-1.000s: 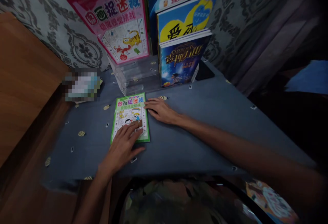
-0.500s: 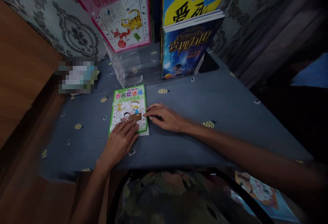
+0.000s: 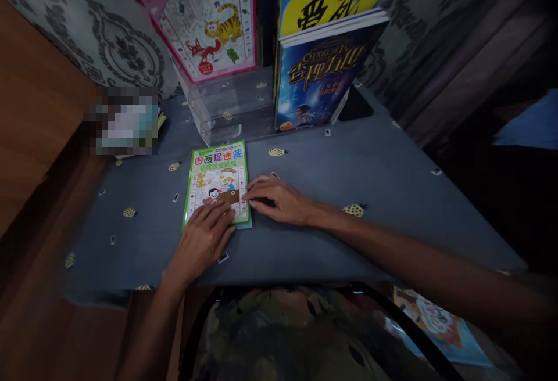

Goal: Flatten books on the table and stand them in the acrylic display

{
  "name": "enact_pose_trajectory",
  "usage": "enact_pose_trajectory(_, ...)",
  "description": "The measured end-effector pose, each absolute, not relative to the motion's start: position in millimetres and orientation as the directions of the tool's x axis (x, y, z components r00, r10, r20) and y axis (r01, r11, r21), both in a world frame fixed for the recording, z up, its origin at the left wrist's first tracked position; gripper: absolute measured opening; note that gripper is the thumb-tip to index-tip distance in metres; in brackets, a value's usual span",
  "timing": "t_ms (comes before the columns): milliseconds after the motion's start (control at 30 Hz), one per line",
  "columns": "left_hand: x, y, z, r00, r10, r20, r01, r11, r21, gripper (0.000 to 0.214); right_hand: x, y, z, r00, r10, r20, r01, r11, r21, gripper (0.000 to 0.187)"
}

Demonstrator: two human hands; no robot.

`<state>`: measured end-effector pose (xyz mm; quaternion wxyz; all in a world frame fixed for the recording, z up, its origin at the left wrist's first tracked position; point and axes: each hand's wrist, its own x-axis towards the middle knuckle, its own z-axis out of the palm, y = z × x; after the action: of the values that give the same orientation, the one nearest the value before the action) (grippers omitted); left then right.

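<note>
A thin book with a green-edged picture cover (image 3: 218, 166) lies closed on the cloth-covered table in front of me. My left hand (image 3: 204, 236) rests on its lower part with fingers stretched over the cover and hides the bottom left of it. At the book's right edge, my right hand (image 3: 276, 200) has its fingertips bent onto the border, thumb below the fingers; the exact contact is hard to see. A light blue strip of page shows under the cover at the lower right corner.
Behind the book stands a clear acrylic holder (image 3: 222, 128) with a pink picture book (image 3: 209, 32). Beside it are upright books, a dark blue one (image 3: 318, 85) in front. A black flat object (image 3: 355, 105) lies behind these. Blurred items (image 3: 128, 125) sit at the table's left back.
The view has shifted slightly. The strip under the cover's lower right corner was white and now looks light blue. Both hands keep nearly the same places on the book.
</note>
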<state>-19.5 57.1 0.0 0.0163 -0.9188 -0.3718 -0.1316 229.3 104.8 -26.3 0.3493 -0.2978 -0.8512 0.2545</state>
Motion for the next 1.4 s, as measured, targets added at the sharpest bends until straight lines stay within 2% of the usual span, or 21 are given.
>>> enact_pose_trajectory(133,-19.2,55.9,-1.4,0.683,0.687,0.248,0.699,-0.713,0.051,0.029,225.9,102.1,-27.3,-0.599,0.657,0.457,0.356,0.73,-0.583,0.023)
enact_pose_trajectory(333,-17.9,55.7,-1.8,0.689,0.67,0.277,0.694,-0.72,0.012,0.027,219.2,93.7,-25.6,-0.657,0.626,0.42,0.5,0.779,-0.378,0.033)
enact_pose_trajectory(433,-16.9,55.5,-1.4,0.682,0.677,0.277,0.698,-0.716,0.032,0.027,218.3,91.9,-24.5,-0.671,0.616,0.412,0.515,0.787,-0.339,0.033)
enact_pose_trajectory(833,-15.7,55.4,-1.8,0.684,0.668,0.293,0.699,-0.715,-0.003,0.025,219.0,90.6,-22.2,-0.671,0.621,0.405,0.5,0.783,-0.37,0.035)
enact_pose_trajectory(1133,-15.8,54.1,-2.6,0.657,0.702,0.275,0.718,-0.694,0.054,0.025,218.6,88.5,-20.7,-0.663,0.62,0.419,0.509,0.784,-0.355,0.037)
enact_pose_trajectory(1267,-2.8,52.2,-4.6,0.603,0.723,0.338,0.746,-0.66,0.082,0.037,218.2,90.0,-20.2,-0.668,0.625,0.404,0.517,0.781,-0.352,0.038)
enact_pose_trajectory(1400,26.2,52.5,-1.6,0.64,0.673,0.37,0.707,-0.705,0.059,0.05,221.3,91.5,-29.9,-0.688,0.614,0.386,0.49,0.786,-0.377,0.046)
